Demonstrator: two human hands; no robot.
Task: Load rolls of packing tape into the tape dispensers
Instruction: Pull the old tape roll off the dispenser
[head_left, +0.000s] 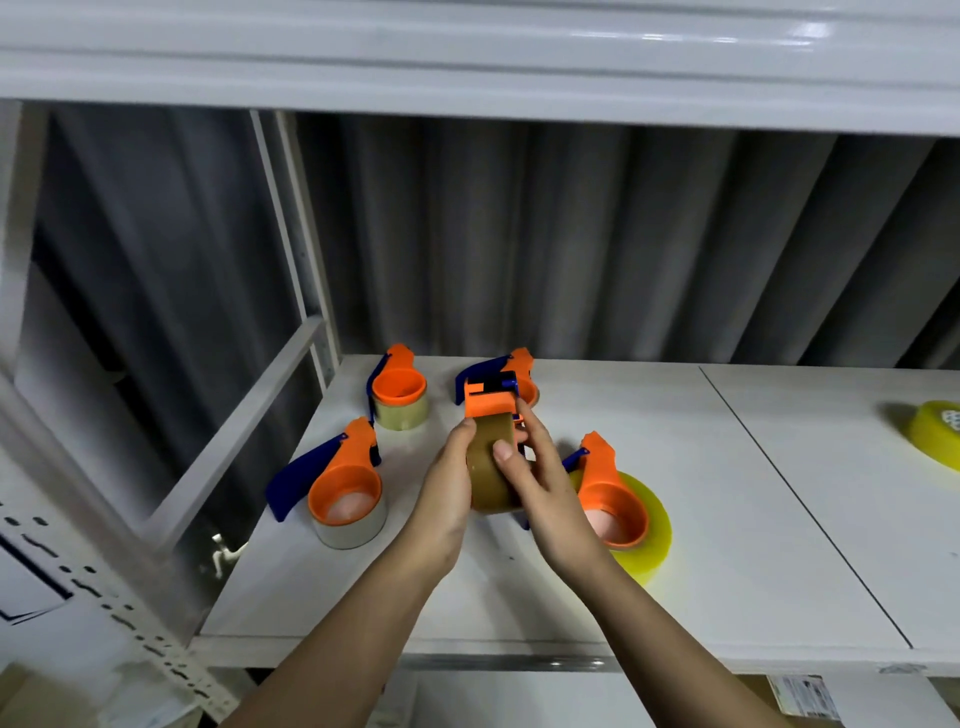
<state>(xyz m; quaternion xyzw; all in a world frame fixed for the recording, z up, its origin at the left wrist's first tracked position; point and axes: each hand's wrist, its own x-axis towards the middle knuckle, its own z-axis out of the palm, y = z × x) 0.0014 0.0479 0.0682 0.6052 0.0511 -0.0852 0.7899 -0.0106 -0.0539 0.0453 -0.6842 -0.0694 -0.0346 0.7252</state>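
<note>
I hold one dispenser (491, 402) up off the shelf (727, 545), its brown roll (488, 467) clasped from both sides: my left hand (449, 499) cups the roll's left face with the thumb lying over its rim, and my right hand (540, 486) wraps the other side, thumb on the tape's outer surface and fingers reaching up toward the orange cutter head. The two-sided grip, I judge, steadies the roll on its hub while the loose end is fed toward the head. To the left of my left hand lie two dispensers on their sides, a near one (343, 483) on a clear roll and a farther one (397, 387) on a pale roll, hubs facing up, so that they rest flat and cannot roll. Beyond my fingertips a fourth dispenser (519, 371) lies partly hidden. Just right of my right hand a fifth (613, 493) sits in a wide yellow roll (652, 535). Well off to the right a spare yellow roll (935, 434) lies flat at the picture's edge, seemingly waiting to be loaded.
</note>
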